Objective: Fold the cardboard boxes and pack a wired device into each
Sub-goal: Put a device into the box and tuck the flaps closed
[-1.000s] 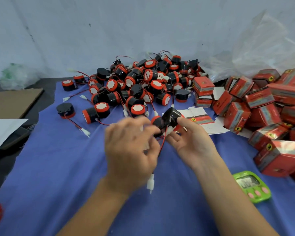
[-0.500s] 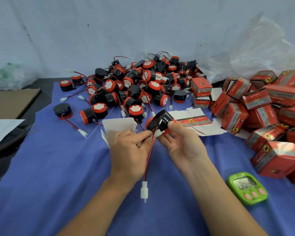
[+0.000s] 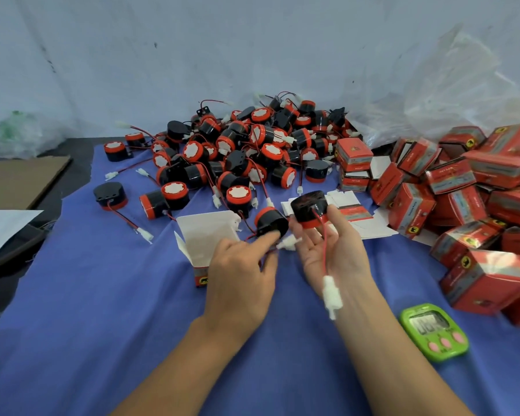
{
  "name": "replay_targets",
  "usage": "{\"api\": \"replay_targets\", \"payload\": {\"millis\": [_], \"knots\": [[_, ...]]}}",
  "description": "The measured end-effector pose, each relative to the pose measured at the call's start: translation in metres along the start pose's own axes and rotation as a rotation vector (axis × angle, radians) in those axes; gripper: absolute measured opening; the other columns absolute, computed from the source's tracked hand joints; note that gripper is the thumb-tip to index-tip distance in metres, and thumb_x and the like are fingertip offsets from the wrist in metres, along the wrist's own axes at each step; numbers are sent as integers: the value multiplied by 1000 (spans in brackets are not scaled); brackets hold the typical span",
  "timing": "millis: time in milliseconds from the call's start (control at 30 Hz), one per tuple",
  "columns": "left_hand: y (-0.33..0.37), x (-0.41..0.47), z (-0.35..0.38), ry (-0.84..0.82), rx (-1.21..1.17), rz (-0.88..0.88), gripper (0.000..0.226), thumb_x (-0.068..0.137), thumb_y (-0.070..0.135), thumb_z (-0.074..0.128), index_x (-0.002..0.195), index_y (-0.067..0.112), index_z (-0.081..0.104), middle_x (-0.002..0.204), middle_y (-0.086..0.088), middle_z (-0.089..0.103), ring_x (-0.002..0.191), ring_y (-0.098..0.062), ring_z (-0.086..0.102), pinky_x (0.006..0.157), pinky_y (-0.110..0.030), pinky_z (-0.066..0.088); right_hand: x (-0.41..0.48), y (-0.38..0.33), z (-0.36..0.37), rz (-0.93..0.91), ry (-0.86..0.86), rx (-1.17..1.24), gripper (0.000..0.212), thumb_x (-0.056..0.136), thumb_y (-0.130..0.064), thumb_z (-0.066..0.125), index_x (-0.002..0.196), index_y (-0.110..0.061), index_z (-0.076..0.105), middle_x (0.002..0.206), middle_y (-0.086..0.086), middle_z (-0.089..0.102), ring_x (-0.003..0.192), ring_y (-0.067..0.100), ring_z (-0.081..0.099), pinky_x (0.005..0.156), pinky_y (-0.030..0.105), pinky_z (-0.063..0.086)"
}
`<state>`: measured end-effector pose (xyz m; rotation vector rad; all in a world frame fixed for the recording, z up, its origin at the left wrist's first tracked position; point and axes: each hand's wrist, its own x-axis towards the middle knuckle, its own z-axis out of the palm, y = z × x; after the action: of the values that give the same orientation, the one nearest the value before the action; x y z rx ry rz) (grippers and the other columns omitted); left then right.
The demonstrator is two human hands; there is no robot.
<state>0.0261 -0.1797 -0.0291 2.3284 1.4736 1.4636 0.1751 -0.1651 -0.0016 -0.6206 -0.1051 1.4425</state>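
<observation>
The wired device [image 3: 309, 205] I'm watching, black with a red band, sits up off the bench in the right hand [image 3: 333, 253], whose grip is closed on it: palm turned up, thumb and fingertips pinching the body. Its red wire [image 3: 324, 250] hangs down across the palm to a white connector [image 3: 330, 291] dangling over the wrist. Just to the left a second device [image 3: 270, 220] is tilted, its small white plug [image 3: 287, 243] lying between the two hands. The left hand [image 3: 240, 274] has its index fingertip on that second device; I cannot tell whether its grip has closed on the wire or on anything else. Behind the left hand stands an open box [image 3: 206, 232], flaps up, white inside. Flat box blanks [image 3: 354, 211] lie beyond the right hand. Further back is a heap of loose devices [image 3: 240, 151], and to the right a stack of red boxes [image 3: 463, 190]. All of it rests on a blue cloth [image 3: 102, 310], with a green timer [image 3: 434, 331] near the right forearm
</observation>
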Motion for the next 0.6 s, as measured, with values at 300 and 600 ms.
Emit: {"api": "replay_targets", "payload": {"millis": [300, 600], "knots": [[6, 9, -31, 313, -40, 133, 48, 91, 23, 60, 139, 23, 64, 95, 7, 74, 87, -14, 65, 85, -22, 53, -7, -35, 1, -303, -5, -21, 13, 99, -3, 57, 107, -10, 65, 91, 3, 74, 90, 19, 68, 89, 32, 59], [-32, 27, -41, 54, -525, -761, 58, 86, 21, 67, 137, 43, 48, 112, 30, 65, 86, 11, 60, 74, -24, 44, -29, -36, 14, -144, -349, -43, 27, 101, -21, 53, 118, -12, 72, 117, 9, 73, 93, 21, 75, 75, 34, 62]]}}
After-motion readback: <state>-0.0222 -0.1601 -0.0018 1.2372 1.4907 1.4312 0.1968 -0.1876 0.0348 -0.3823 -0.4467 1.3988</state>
